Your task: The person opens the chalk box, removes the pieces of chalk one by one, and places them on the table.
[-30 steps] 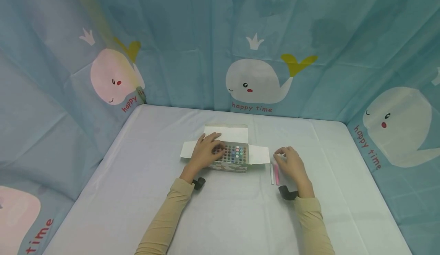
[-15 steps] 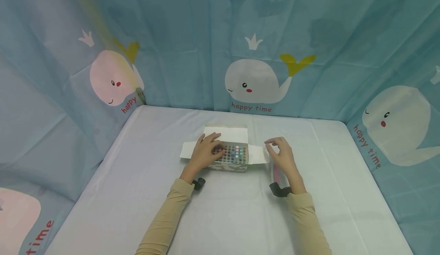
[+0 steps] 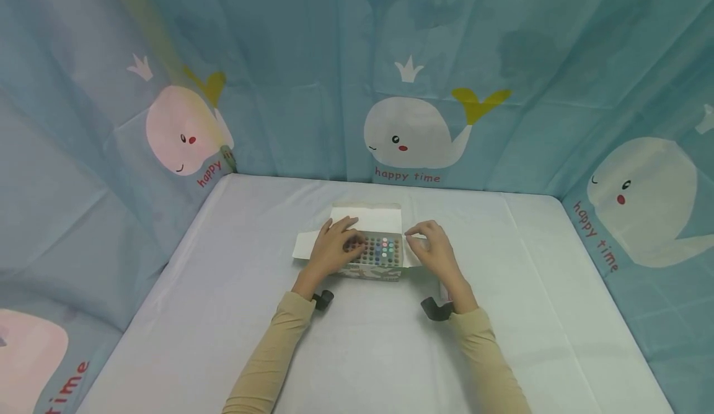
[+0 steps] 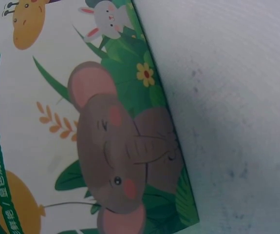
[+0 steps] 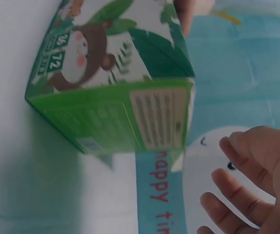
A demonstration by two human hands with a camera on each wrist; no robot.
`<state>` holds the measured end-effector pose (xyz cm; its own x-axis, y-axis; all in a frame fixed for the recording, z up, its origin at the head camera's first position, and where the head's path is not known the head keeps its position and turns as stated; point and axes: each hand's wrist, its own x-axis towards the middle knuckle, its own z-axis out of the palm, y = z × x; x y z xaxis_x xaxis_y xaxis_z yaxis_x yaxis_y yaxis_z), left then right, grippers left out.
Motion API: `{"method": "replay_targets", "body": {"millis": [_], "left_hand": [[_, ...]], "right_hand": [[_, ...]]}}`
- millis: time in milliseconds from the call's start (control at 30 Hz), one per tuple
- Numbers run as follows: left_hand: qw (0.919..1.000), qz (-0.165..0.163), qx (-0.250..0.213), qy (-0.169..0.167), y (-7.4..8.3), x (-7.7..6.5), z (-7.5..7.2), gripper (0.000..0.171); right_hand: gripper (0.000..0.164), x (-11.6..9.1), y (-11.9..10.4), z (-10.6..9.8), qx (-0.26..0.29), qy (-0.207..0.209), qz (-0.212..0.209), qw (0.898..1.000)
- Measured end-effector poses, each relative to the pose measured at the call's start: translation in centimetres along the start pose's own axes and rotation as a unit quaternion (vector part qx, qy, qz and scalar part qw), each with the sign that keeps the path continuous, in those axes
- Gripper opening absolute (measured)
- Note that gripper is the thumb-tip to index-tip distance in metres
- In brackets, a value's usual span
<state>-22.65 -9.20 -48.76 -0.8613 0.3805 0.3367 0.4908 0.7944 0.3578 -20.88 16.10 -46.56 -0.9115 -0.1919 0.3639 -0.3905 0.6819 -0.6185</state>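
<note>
An open chalk box (image 3: 368, 272) stands on the table with upright chalk sticks (image 3: 385, 246) in rows; most look brown, and a cluster at the right is white, pink and blue. My left hand (image 3: 330, 250) rests over the box's left end, fingers reaching toward the back flap and thumb over the chalks. At the box's right flap, my right hand (image 3: 435, 250) hovers with thumb and forefinger near each other. The right wrist view shows its fingers (image 5: 242, 195) loosely bent, with nothing visible between them. The left wrist view shows the box's elephant-printed side (image 4: 115, 136).
Two loose chalk sticks (image 3: 445, 292), white and pink, lie right of the box, mostly hidden under my right wrist. A white back flap (image 3: 370, 219) and left flap (image 3: 304, 245) are folded out. Behind the white-covered table (image 3: 357, 352) hangs a blue whale-print curtain (image 3: 312, 123).
My right hand has moved left from beside the loose chalks to over the box's right flap, covering the chalks with its wrist. My left hand has stayed in place.
</note>
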Motion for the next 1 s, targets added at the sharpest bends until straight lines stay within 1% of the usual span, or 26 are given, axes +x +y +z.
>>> {"method": "replay_targets", "body": {"millis": [100,300,533,667,1000], "left_hand": [[1.0,-0.002,0.006,-0.002,0.0,0.0,0.0,0.014],[0.9999,0.0,0.013,-0.002,-0.1,0.0,0.1,0.014],[0.9999,0.003,0.016,0.003,-0.1,0.0,0.1,0.015],[0.9999,0.007,0.012,0.006,-0.1,-0.1,0.1,0.016],[0.9997,0.014,0.012,0.015,-0.3,-0.1,0.3,0.016]], "right_hand": [[0.011,0.1,-0.5,0.5,-0.003,-0.003,-0.023,1.0],[0.01,0.4,-1.4,1.7,-0.011,0.007,-0.072,0.997],[0.014,0.7,-2.4,3.0,-0.053,0.007,-0.109,0.993],[0.016,0.6,-2.9,3.6,-0.065,0.0,-0.109,0.992],[0.019,0.2,-3.2,4.6,-0.103,-0.005,-0.081,0.991]]}}
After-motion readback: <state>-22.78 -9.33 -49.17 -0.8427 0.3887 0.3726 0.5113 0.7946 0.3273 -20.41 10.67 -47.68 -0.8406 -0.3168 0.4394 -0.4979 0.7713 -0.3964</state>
